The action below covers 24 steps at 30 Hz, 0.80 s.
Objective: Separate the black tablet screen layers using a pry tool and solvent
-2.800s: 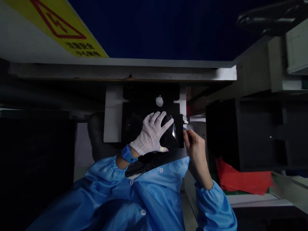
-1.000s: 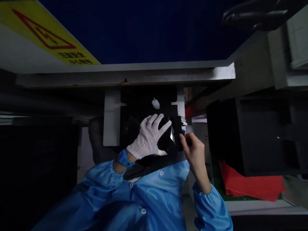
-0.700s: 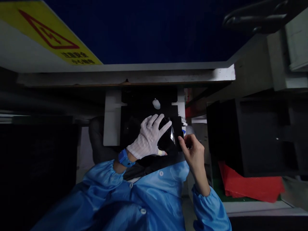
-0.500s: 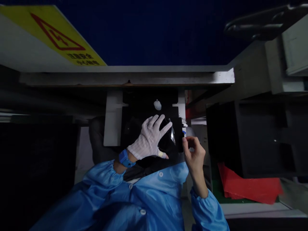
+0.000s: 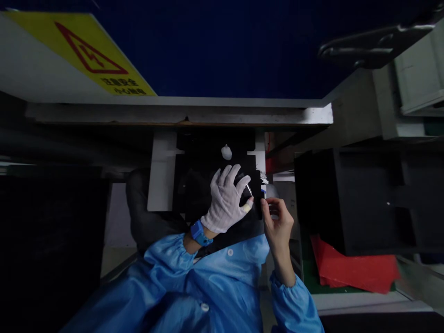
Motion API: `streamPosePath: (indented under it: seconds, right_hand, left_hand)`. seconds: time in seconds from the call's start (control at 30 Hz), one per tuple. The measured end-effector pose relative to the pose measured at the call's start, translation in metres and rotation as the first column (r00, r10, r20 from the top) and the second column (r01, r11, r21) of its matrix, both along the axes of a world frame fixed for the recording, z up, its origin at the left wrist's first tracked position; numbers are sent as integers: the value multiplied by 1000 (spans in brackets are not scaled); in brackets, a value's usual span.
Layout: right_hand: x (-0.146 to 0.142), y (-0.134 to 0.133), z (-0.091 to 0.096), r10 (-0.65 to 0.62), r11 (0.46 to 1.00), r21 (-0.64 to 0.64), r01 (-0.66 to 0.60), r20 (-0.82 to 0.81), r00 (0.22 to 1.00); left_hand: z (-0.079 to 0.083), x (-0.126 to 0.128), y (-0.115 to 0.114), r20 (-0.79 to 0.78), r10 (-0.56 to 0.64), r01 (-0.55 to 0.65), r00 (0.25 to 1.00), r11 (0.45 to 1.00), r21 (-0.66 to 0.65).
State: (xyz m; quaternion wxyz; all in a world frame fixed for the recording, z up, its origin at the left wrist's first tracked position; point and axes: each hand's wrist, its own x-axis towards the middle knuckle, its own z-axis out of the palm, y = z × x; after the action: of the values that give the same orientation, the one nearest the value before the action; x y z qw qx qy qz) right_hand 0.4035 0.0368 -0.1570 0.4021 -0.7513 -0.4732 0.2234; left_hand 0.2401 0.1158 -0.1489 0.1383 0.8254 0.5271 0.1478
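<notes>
My left hand (image 5: 227,203), in a white glove with the thumb tip bare, rests over a dark, flat black surface (image 5: 197,180). Its fingers are apart and bent. A thin bright glint (image 5: 249,189) shows between index finger and thumb, on what looks like a glossy dark piece mostly hidden by the hand. My right hand (image 5: 278,219), bare, is closed in a pinch at the right edge of the black surface; what lies between thumb and finger is too dark to name. A small whitish rounded lump (image 5: 226,152) sits beyond my left hand.
A white board (image 5: 162,171) shows at the left of the black surface. Overhead hangs a blue panel (image 5: 225,51) with a yellow warning label (image 5: 86,53). At the right stand black bins (image 5: 367,203) over red sheets (image 5: 357,273). A ledge (image 5: 180,114) runs across the front.
My left hand has shifted slightly right, and its fingers have bent, with the thumb nearer the index finger. My right hand keeps its pinch at the same edge.
</notes>
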Motion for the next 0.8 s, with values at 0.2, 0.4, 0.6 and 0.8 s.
streamPosePath:
  seconds: [0.2, 0.4, 0.6, 0.8]
  right_hand:
    - [2, -3, -4, -9, 1000, 3, 9, -66, 998]
    - [5, -4, -4, -3, 1000, -17, 2, -93, 996]
    - [17, -5, 10, 20, 1000, -15, -21, -63, 998]
    - [21, 25, 39, 108, 978, 158, -133, 156, 982]
  left_hand:
    - [-12, -8, -2, -27, -186, 187, 982, 955, 229]
    - [-20, -8, -4, -78, -327, 331, 942, 861, 387]
    - [-12, -8, 2, -16, -327, 309, 945, 875, 372]
    - [-32, -1, -4, -22, -317, 303, 948, 883, 359]
